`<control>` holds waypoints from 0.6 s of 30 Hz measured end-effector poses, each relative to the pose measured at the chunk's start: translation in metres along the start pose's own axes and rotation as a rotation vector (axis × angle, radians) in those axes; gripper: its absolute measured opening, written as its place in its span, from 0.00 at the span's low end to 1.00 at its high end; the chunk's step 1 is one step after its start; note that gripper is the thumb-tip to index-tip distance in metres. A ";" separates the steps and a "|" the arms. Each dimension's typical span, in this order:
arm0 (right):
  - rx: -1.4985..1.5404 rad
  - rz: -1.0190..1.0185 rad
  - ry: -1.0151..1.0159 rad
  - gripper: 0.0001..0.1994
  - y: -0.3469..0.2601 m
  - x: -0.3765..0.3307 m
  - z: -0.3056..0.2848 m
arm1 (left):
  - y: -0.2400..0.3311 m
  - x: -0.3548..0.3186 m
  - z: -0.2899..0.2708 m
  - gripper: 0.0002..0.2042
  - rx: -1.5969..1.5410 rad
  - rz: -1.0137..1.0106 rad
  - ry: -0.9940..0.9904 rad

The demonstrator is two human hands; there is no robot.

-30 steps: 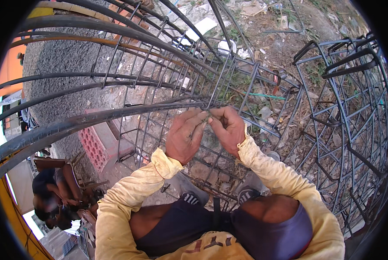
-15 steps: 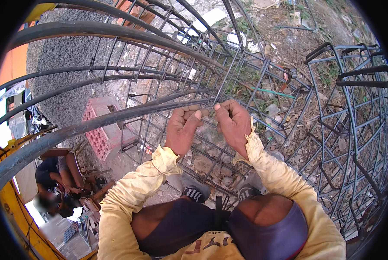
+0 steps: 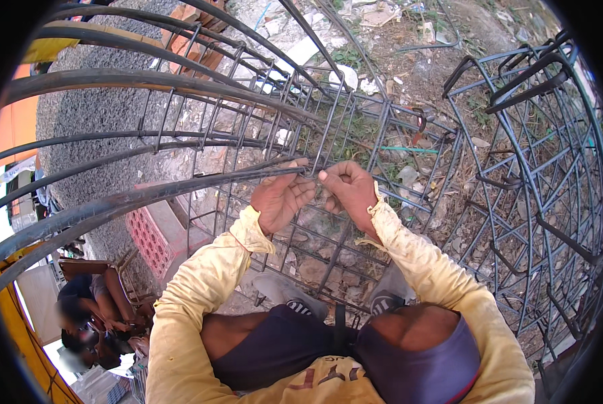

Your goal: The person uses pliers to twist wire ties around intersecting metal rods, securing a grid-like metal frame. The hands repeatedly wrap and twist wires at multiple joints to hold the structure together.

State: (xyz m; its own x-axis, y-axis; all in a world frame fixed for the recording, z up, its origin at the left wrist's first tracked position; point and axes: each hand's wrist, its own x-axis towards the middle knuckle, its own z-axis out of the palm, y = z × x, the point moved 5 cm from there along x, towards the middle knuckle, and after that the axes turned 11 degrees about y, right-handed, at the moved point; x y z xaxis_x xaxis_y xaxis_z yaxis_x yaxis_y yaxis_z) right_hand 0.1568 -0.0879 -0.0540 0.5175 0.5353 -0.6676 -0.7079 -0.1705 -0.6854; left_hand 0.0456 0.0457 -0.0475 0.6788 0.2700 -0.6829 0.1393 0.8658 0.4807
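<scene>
1. We have the long dark steel bars point(image 3: 113, 200) in front of us, running in from the left to meet the rebar cage point(image 3: 379, 135) at our fingertips.
2. Our left hand point(image 3: 281, 204) is half open, fingers loosely curled by the bars; we cannot tell whether it grips anything.
3. Our right hand point(image 3: 352, 193) bends its thumb and fingers close together there; we cannot tell what it holds.
4. Left of us lies 1 pinkish block point(image 3: 157, 236) with holes; right, 1 more cage point(image 3: 525, 161).

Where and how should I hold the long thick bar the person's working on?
Try the long bar around its visible middle, left of the left grip, probably from above: it's slim there and nothing lies over it.
</scene>
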 end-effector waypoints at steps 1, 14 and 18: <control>-0.153 -0.198 0.066 0.15 -0.007 -0.002 -0.004 | -0.001 0.001 -0.003 0.18 -0.028 -0.007 -0.017; -0.867 -1.577 -0.016 0.13 -0.049 -0.013 -0.003 | 0.002 -0.001 0.003 0.18 0.018 -0.015 -0.001; -0.926 -1.653 0.092 0.15 -0.053 -0.011 0.003 | 0.003 -0.001 0.001 0.18 0.023 -0.020 -0.005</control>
State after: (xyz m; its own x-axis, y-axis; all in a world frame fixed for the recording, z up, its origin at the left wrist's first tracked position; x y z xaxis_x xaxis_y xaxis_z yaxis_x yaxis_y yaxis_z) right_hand 0.1873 -0.0826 -0.0099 0.3553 0.5700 0.7408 0.8847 0.0507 -0.4633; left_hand 0.0462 0.0472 -0.0451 0.6796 0.2500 -0.6897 0.1697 0.8610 0.4794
